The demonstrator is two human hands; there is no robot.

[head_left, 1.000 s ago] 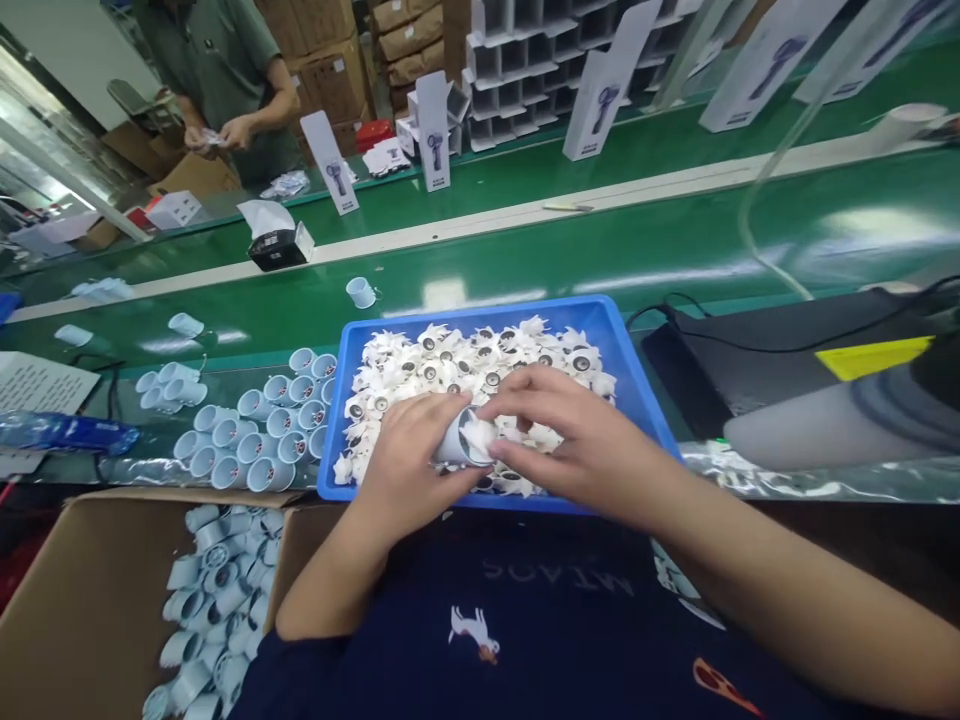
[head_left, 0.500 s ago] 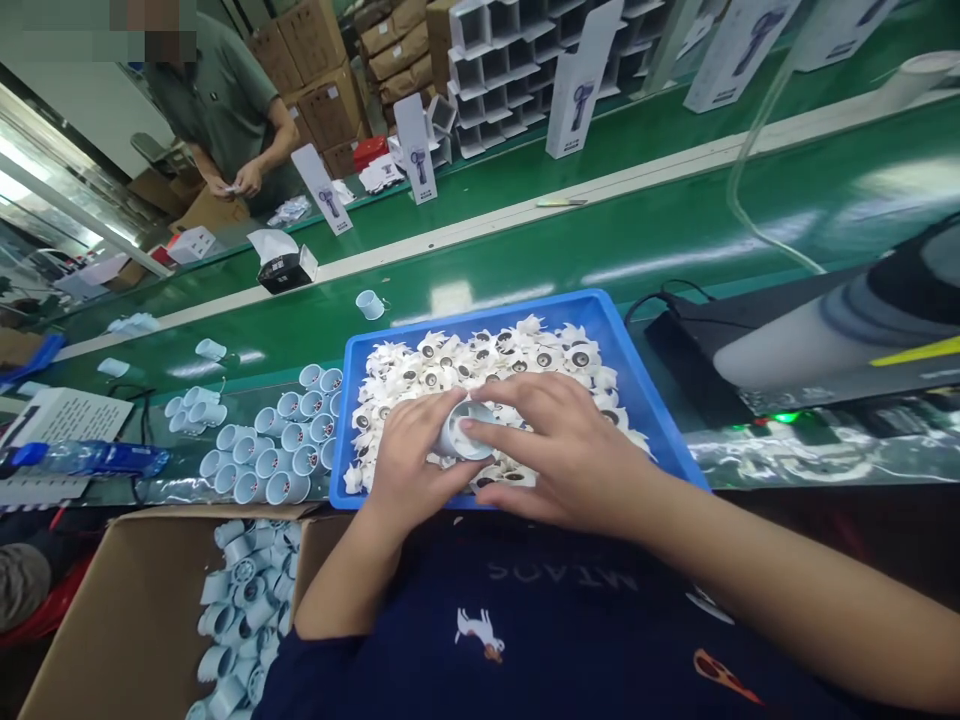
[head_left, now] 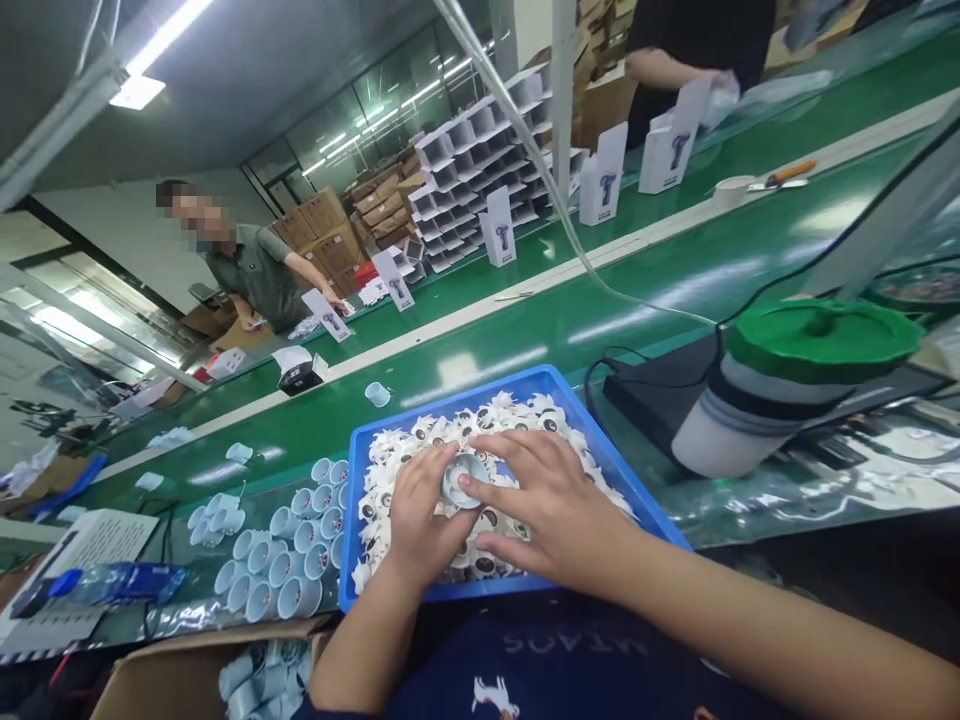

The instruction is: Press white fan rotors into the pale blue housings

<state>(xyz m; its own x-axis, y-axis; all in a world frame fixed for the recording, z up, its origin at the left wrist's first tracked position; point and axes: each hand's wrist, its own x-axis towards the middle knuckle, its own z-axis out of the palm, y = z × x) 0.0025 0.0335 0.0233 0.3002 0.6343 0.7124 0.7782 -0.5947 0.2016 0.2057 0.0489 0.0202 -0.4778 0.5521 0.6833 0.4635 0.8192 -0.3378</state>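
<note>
My left hand [head_left: 424, 515] is closed around a light-blue cup-shaped housing [head_left: 452, 488], held above a blue tray [head_left: 615, 480]. The open end faces up toward me, and white blades show inside. Beside it, my right hand [head_left: 551, 500] has its fingers spread, with the index fingertip at the housing's mouth touching the inside or rim; I cannot tell which. Under both hands the tray is full of white fan wheels [head_left: 401, 445] with dark round centres. Left of the tray, more light-blue housings [head_left: 281, 567] stand in a group on the bench.
A cardboard box [head_left: 161, 680] of housings sits below the bench edge. A bottle [head_left: 120, 583] lies on a printed sheet at left. To the right stands a green-lidded jar [head_left: 750, 420] by a black device. Across the green belt are cartons [head_left: 501, 230], a tissue box [head_left: 300, 372] and two people.
My view has tilted upward, bringing in the jar's green lid and a second person at the back. Both hands stay at the housing. The co-worker's hands have moved apart.
</note>
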